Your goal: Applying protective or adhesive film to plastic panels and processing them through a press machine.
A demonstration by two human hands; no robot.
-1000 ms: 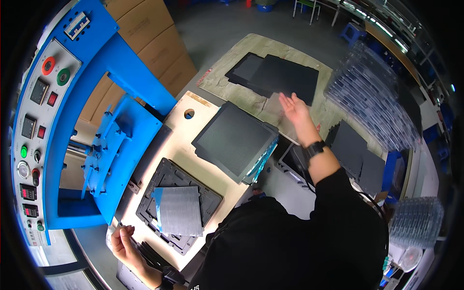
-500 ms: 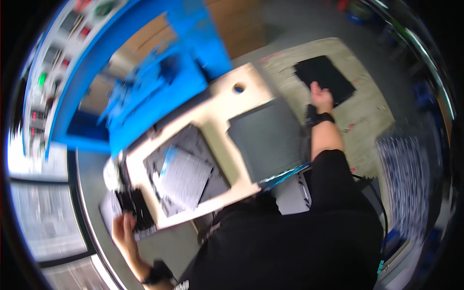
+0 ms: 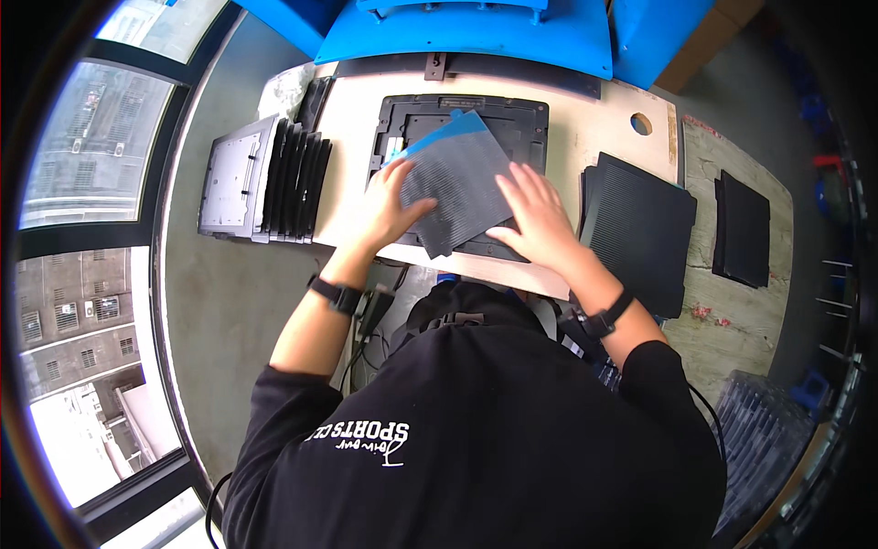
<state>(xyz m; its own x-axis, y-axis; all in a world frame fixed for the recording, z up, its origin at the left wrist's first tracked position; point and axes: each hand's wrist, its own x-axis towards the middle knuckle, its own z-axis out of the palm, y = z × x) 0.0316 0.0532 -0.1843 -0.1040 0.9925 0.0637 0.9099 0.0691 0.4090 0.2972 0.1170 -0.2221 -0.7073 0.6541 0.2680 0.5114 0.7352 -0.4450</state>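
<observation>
Ribbed grey sheet [image 3: 466, 178] – lying skewed over a black moulded frame [image 3: 540, 128], blue film [image 3: 468, 125] along its upper edge, one corner pointing down toward the person and reaching past the frame's near side. Frame sits on the pale wooden table [image 3: 572, 119], before the blue press [image 3: 476, 37].

Left hand [image 3: 391, 209]: at the sheet's left edge, fingers pointing up and away from the body, thumb stuck out to the right across the ribbed face. Undersides of the fingers hidden, so cannot tell whether this grip pinches the sheet or merely rests on it. Forearm rises from lower left, leaning inward; dark band [image 3: 336, 295] at the wrist.

Right hand [image 3: 541, 215]: at the sheet's right edge, palm down, fingers extended up and left, thumb set apart and lower. Grip released, nothing clasped. Forearm slants up and left from a bent elbow; black wristband [image 3: 606, 316].

Near the right hand – a dark ribbed panel [image 3: 636, 224] at the table's right end. Farther right, black panels [image 3: 743, 229] on a marble-patterned table [image 3: 732, 334]. Beyond the left hand, a row of dark frames [image 3: 297, 183] by the table's left end.
</observation>
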